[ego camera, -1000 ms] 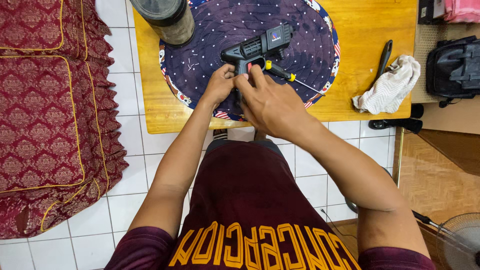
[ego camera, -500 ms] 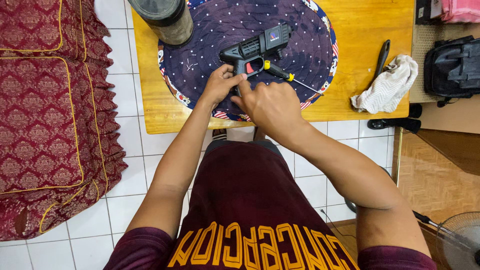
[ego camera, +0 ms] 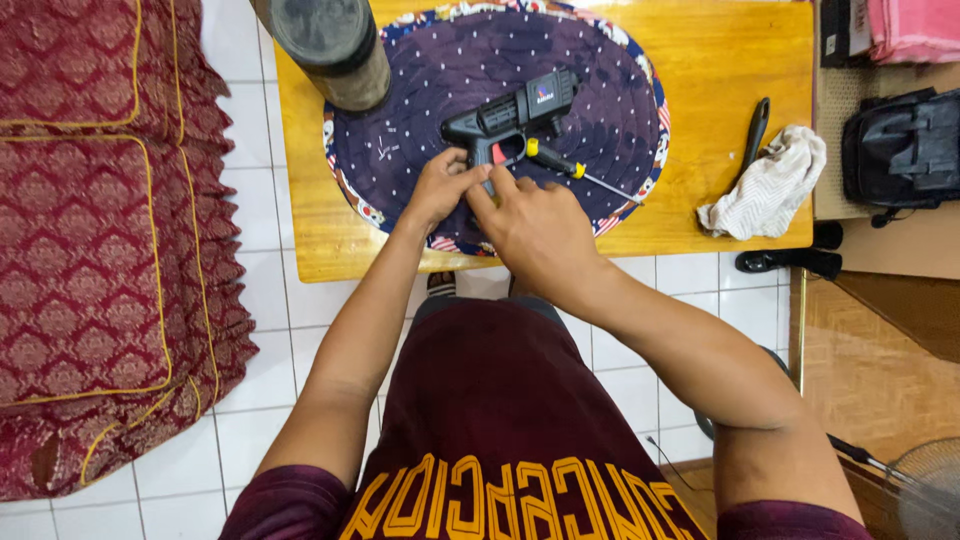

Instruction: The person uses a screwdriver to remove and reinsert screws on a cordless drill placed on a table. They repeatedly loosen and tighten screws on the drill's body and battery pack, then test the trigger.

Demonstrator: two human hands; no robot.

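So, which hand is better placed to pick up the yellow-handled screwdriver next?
Probably the right hand: the yellow-handled screwdriver lies just beyond its fingers, on its side of the black power drill's grip. The left hand sits across that grip, farther away.

A wooden table (ego camera: 300, 215) carries a round dark purple mat (ego camera: 600, 110) with a patterned rim. On the mat lies a black power drill (ego camera: 510, 118), its handle toward the person. The left hand (ego camera: 440, 188) and the right hand (ego camera: 535, 225) meet at the drill's handle, fingertips touching it at the mat's near side. Just right of the handle a screwdriver (ego camera: 570, 168) with a yellow and black grip lies on the mat, its shaft pointing right. At the mat's far left edge stands a dark cylinder (ego camera: 335, 45). Right of the mat, on the table, lie a crumpled white cloth (ego camera: 775, 185) and a black tool (ego camera: 755, 130).
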